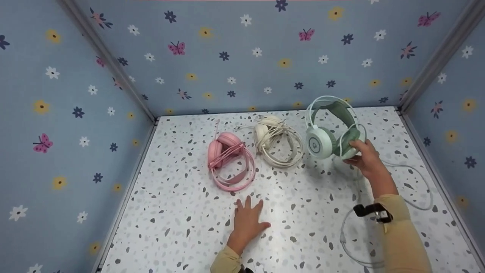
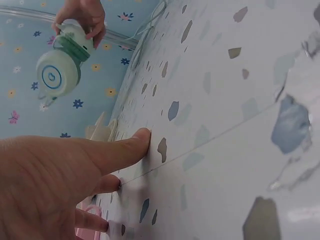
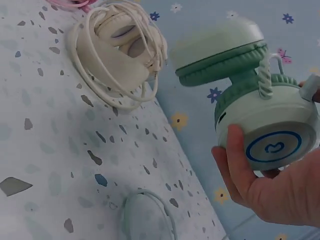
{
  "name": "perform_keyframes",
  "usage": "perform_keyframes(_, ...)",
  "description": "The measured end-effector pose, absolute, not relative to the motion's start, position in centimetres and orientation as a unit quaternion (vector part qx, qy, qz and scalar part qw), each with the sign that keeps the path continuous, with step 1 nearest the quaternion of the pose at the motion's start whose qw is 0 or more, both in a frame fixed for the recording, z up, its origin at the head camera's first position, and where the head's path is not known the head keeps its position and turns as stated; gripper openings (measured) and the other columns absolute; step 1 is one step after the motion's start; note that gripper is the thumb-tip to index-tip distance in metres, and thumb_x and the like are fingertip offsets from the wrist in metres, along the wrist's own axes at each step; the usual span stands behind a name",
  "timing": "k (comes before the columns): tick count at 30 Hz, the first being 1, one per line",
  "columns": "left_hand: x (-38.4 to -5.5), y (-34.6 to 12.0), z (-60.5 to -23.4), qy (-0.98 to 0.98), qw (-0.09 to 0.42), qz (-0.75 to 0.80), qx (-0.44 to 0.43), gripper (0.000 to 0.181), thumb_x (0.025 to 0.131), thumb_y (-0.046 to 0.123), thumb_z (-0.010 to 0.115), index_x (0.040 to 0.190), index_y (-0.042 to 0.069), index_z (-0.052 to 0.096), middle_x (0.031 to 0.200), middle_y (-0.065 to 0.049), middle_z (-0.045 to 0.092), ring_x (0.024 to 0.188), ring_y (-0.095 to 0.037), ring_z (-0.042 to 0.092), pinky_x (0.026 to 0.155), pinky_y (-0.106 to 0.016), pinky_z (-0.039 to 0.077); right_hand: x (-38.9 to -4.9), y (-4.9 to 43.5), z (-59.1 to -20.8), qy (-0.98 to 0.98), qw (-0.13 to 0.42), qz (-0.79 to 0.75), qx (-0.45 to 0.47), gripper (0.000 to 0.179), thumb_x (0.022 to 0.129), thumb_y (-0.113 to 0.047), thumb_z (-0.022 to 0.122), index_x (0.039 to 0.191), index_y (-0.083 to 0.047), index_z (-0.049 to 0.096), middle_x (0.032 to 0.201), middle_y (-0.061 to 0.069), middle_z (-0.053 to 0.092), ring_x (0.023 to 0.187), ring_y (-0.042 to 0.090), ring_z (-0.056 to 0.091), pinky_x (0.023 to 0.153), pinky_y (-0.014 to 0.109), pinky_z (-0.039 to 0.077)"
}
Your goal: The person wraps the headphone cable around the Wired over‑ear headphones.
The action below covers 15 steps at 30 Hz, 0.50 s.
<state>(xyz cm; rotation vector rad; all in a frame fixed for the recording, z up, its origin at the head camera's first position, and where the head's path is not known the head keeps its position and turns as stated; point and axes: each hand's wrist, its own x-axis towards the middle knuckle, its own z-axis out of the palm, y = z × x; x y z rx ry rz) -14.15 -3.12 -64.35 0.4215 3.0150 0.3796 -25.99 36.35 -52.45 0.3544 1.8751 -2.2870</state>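
My right hand [image 1: 365, 157] grips the right ear cup of a pair of mint-green headphones [image 1: 319, 142], held up above the speckled table. In the right wrist view the fingers wrap round the ear cup [image 3: 272, 132]. A pale cable trails from the headphones down onto the tabletop. My left hand [image 1: 248, 222] rests on the table with its fingers spread, holding nothing. Just beyond its fingertips lie pink headphones [image 1: 215, 153] with their cable wound round them. Cream headphones [image 1: 278, 163], wrapped in their own cable, lie between the pink and the green pairs.
The white speckled tabletop [image 1: 170, 220] is bordered by blue flowered panels [image 1: 242, 57] at the back and both sides. Loops of the pale cable [image 1: 431, 197] lie on the right part of the table, beside and under my right forearm.
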Motion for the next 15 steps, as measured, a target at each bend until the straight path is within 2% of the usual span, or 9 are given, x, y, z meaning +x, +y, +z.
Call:
perform_keyframes(3,-14.4,-3.1,-64.2,0.981,0.034,0.131,0.137,0.081,0.073,0.055,0.077,0.139,0.015,0.053,0.140,-0.031,0.040,0.123,-0.063,0.033,0.095,-0.061,0.039,-24.0,36.9,-51.9,0.631,0.082,-0.770,0.052,0.047,0.097,-0.024,0.047,0.140,-0.017,0.028,0.120,0.008,0.042,0.095,0.016,0.059,0.080,0.035,0.049)
perform_keyframes(7,-14.9,-2.9,-63.9,0.980,0.034,0.136,0.139,0.079,0.075,0.054,0.076,0.139,0.014,0.054,0.140,-0.032,0.039,0.123,-0.064,0.032,0.094,-0.062,0.040,-22.6,37.6,-51.9,0.650,0.069,-0.757,-0.015,0.051,0.094,-0.019,0.044,0.144,-0.018,0.034,0.124,0.005,0.045,0.104,0.017,0.052,0.083,0.035,0.046)
perform_keyframes(10,-15.2,-2.9,-63.4,0.973,0.046,0.176,0.140,0.068,0.080,0.050,0.073,0.133,0.010,0.058,0.137,-0.030,0.043,0.122,-0.064,0.032,0.094,-0.064,0.038,-21.8,37.9,-52.6,0.667,0.068,-0.739,-0.068,0.049,0.090,-0.013,0.046,0.139,-0.018,0.044,0.120,0.004,0.050,0.105,0.017,0.053,0.085,0.034,0.047)
perform_keyframes(13,-15.5,-3.0,-62.5,0.927,0.101,0.334,0.137,0.053,0.090,0.043,0.065,0.127,0.005,0.061,0.130,-0.024,0.052,0.123,-0.052,0.042,0.098,-0.061,0.036,-20.9,38.1,-53.5,0.674,0.094,-0.718,-0.145,0.051,0.086,-0.007,0.047,0.135,-0.019,0.049,0.116,0.005,0.056,0.101,0.017,0.055,0.085,0.034,0.049)
perform_keyframes(15,-15.9,-3.0,-61.6,0.835,0.177,0.504,0.128,0.050,0.097,0.040,0.057,0.127,0.001,0.058,0.127,-0.021,0.056,0.121,-0.046,0.048,0.100,-0.058,0.036,-20.3,38.1,-53.9,0.675,0.116,-0.701,-0.196,0.056,0.084,-0.005,0.048,0.138,-0.018,0.049,0.118,0.004,0.057,0.102,0.017,0.056,0.085,0.034,0.049)
